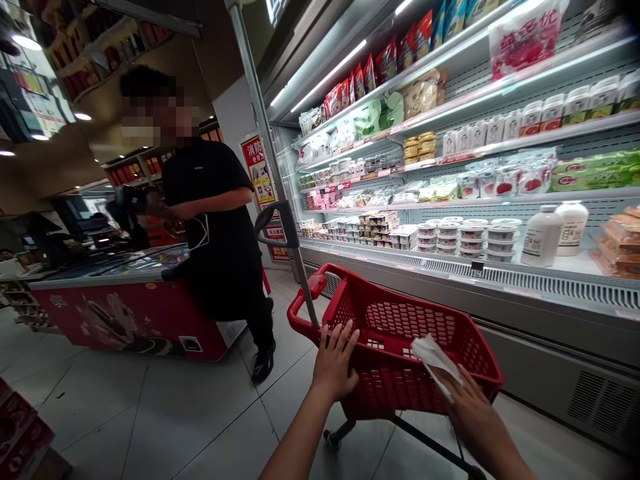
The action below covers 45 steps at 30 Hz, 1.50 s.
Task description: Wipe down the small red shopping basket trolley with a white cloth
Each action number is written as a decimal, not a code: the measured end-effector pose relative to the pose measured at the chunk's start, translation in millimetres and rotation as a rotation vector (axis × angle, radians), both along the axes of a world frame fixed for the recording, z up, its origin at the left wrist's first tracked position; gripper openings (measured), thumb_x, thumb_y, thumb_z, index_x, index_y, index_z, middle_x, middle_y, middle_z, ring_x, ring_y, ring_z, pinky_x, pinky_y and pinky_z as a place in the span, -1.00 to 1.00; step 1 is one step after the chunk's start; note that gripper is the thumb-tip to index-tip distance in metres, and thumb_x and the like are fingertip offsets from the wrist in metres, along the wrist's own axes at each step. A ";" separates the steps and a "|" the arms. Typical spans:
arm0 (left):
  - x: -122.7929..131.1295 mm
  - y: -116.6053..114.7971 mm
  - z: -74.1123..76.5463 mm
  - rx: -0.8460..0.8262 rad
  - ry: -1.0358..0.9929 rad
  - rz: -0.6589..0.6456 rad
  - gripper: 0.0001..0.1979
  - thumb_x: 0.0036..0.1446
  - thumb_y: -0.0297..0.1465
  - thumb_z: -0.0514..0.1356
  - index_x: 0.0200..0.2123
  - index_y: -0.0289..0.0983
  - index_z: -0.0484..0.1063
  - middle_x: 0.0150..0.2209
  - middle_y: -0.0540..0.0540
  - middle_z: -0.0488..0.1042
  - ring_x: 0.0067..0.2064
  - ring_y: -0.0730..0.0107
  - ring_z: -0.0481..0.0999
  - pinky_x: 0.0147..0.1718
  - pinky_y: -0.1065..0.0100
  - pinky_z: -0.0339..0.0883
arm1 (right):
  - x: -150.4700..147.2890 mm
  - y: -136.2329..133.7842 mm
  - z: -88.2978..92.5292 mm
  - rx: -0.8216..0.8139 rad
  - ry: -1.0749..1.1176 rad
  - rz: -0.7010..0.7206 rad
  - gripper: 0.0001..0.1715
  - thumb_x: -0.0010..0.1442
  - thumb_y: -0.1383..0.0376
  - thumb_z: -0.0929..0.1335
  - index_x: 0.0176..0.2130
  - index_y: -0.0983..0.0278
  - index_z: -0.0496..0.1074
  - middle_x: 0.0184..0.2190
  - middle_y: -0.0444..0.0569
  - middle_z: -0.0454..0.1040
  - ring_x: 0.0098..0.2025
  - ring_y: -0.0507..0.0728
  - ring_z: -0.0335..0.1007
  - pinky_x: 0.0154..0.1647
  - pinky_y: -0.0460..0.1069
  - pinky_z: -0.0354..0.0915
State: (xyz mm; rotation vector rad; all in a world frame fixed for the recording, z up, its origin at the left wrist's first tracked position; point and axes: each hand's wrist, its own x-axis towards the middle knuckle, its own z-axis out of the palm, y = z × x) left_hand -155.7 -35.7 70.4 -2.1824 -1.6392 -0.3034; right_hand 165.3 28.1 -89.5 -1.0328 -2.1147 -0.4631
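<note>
A red plastic shopping cart (pixel 415 313) stands in front of me, its basket empty as far as I can see. My left hand (pixel 336 363) lies on the near side rim toward the handle end, fingers spread and stretched over the edge. At the other end of the same side, my right hand (pixel 473 407) holds a white tissue (pixel 434 357), which may be a thin cloth. The tissue is against or just above the cart's side; contact is hard to judge. The red cart handle (pixel 313 287) is left of my hands.
A refrigerated display (pixel 450 267) with cups, bottles and bags runs along the right. A grey metal pole (pixel 263 120) rises by the cart handle. At left, a person in black (pixel 215 220) stands beside a red chest freezer (pixel 135 313). Tiled floor (pixel 200 413) lies between.
</note>
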 end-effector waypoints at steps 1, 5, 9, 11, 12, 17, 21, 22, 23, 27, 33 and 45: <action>-0.1 -0.1 0.2 0.002 -0.003 -0.005 -0.06 0.14 -0.23 0.20 0.51 -0.07 -0.16 0.54 0.01 -0.19 0.49 -0.05 -0.04 0.46 -0.18 -0.38 | 23.7 0.4 -3.9 0.001 -0.019 -0.013 -0.22 0.35 0.35 0.16 0.49 0.07 0.03 0.37 -0.04 0.31 0.41 0.34 0.15 0.38 0.33 0.15; 2.9 0.1 -0.6 0.010 -0.018 -0.017 -0.10 0.15 -0.21 0.20 0.50 -0.08 -0.09 0.54 0.01 -0.20 0.49 -0.04 -0.04 0.46 -0.18 -0.38 | 89.2 3.0 -13.6 0.021 -0.035 -0.060 -0.18 0.29 0.45 0.08 0.47 0.14 0.09 0.34 0.09 0.34 0.30 0.36 0.31 0.40 0.41 0.05; 8.1 1.3 -3.1 0.019 -0.026 -0.020 -0.10 0.14 -0.20 0.20 0.50 -0.10 -0.08 0.54 -0.01 -0.19 0.49 -0.07 -0.04 0.46 -0.21 -0.37 | 83.6 11.5 -13.7 -0.054 -0.011 -0.138 -0.26 0.35 0.38 0.07 0.44 0.21 0.16 0.30 0.13 0.39 0.29 0.35 0.32 0.38 0.36 0.12; 10.1 1.9 -4.1 0.022 -0.027 -0.021 -0.09 0.13 -0.20 0.20 0.50 -0.12 -0.09 0.54 -0.02 -0.16 0.49 -0.09 -0.04 0.45 -0.23 -0.38 | 55.4 15.2 -7.9 -0.095 0.005 -0.150 -0.32 0.40 0.30 0.09 0.43 0.22 0.20 0.29 0.09 0.41 0.32 0.35 0.29 0.35 0.33 0.18; 10.7 2.1 -4.5 0.022 -0.028 -0.022 -0.08 0.13 -0.20 0.20 0.50 -0.12 -0.09 0.54 -0.03 -0.15 0.49 -0.10 -0.04 0.45 -0.24 -0.38 | 37.1 15.9 -3.5 -0.099 0.007 -0.134 -0.35 0.41 0.25 0.11 0.41 0.21 0.22 0.29 0.06 0.41 0.33 0.35 0.27 0.33 0.31 0.22; 11.7 2.2 -6.3 0.010 -0.035 -0.021 -0.07 0.11 -0.20 0.21 0.50 -0.14 -0.08 0.54 -0.03 -0.15 0.49 -0.09 -0.04 0.46 -0.24 -0.39 | -61.9 6.8 27.6 -0.061 0.013 0.051 -0.38 0.44 0.29 0.13 0.41 0.16 0.23 0.31 -0.01 0.39 0.36 0.29 0.24 0.35 0.24 0.20; 11.3 2.0 -7.4 0.006 -0.045 -0.014 -0.08 0.08 -0.23 0.23 0.48 -0.14 -0.03 0.54 -0.03 -0.16 0.49 -0.08 -0.05 0.46 -0.23 -0.40 | -110.1 -1.4 46.3 -0.094 0.058 0.115 -0.37 0.45 0.28 0.13 0.44 0.20 0.17 0.31 0.00 0.39 0.44 0.26 0.10 0.38 0.22 0.18; 11.4 2.0 -7.4 0.005 -0.048 -0.013 -0.08 0.07 -0.24 0.23 0.48 -0.14 -0.02 0.54 -0.03 -0.16 0.49 -0.08 -0.05 0.46 -0.23 -0.41 | -116.2 -2.2 48.4 -0.113 0.067 0.122 -0.37 0.45 0.27 0.13 0.44 0.20 0.16 0.32 0.00 0.38 0.45 0.26 0.08 0.38 0.22 0.18; 11.4 1.9 -7.5 0.003 -0.051 -0.012 -0.08 0.06 -0.25 0.23 0.47 -0.14 -0.01 0.54 -0.03 -0.16 0.49 -0.07 -0.06 0.46 -0.23 -0.42 | -120.5 -2.6 49.6 -0.134 0.074 0.127 -0.37 0.46 0.26 0.13 0.44 0.20 0.16 0.33 0.00 0.36 0.45 0.27 0.06 0.38 0.23 0.19; 12.0 1.6 -7.8 -0.001 -0.059 -0.005 -0.11 0.07 -0.28 0.21 0.46 -0.16 0.02 0.54 -0.03 -0.18 0.50 -0.03 -0.07 0.46 -0.21 -0.44 | -127.8 -2.3 50.4 -0.183 0.091 0.143 -0.36 0.45 0.25 0.13 0.45 0.18 0.15 0.37 -0.01 0.32 0.46 0.31 0.04 0.40 0.29 0.18; 12.9 0.9 -6.2 0.008 -0.056 -0.024 -0.11 0.07 -0.29 0.21 0.46 -0.15 0.02 0.54 0.00 -0.18 0.49 -0.02 -0.06 0.46 -0.19 -0.44 | -120.5 -3.0 54.3 -0.172 0.077 0.163 -0.35 0.46 0.23 0.14 0.46 0.16 0.11 0.37 -0.03 0.31 0.46 0.29 0.07 0.39 0.27 0.21; 18.6 9.7 -2.4 0.091 -0.069 -0.041 -0.23 0.13 -0.30 0.21 0.42 -0.17 0.15 0.52 -0.07 -0.07 0.46 -0.12 0.04 0.46 -0.23 -0.42 | 88.7 6.8 15.3 -0.255 0.104 -0.283 -0.37 0.46 0.07 0.08 0.35 0.17 0.33 0.23 0.01 0.48 0.33 0.37 0.27 0.33 0.35 0.21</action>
